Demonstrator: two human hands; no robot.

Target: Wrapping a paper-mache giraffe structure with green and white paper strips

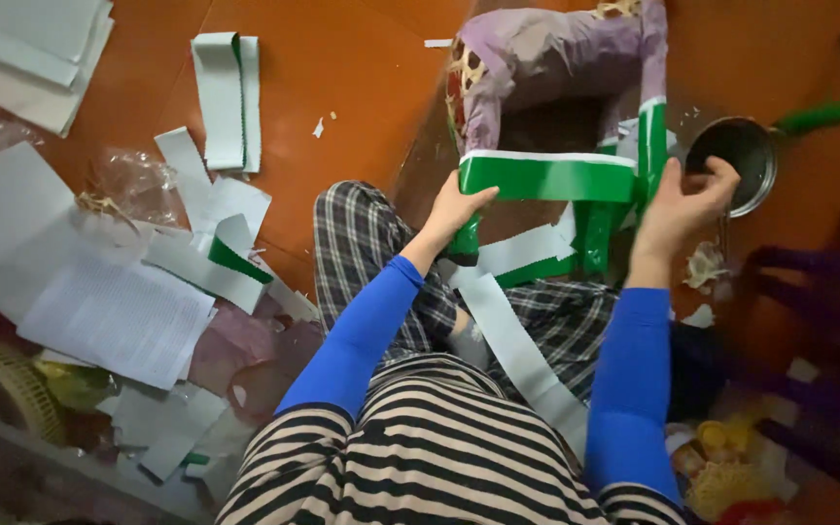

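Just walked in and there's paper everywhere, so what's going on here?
A person sitting on the floor holds a woven frame partly covered in purple paper. Both hands, left hand and right hand, press a green paper strip across its lower bar. Cut strips and sheets lie on the floor, and a metal bowl sits beside the right hand.

The frame (556,117) looks like woven wicker under matt purple paper, with glossy green paper strip (546,178) over its near side. Floor (342,87) is smooth, shiny reddish wood or laminate. Round bowl (736,160) near the floor's far right edge looks like metal. Crinkly clear plastic (133,180) at left, plus matt white paper sheets (119,311).
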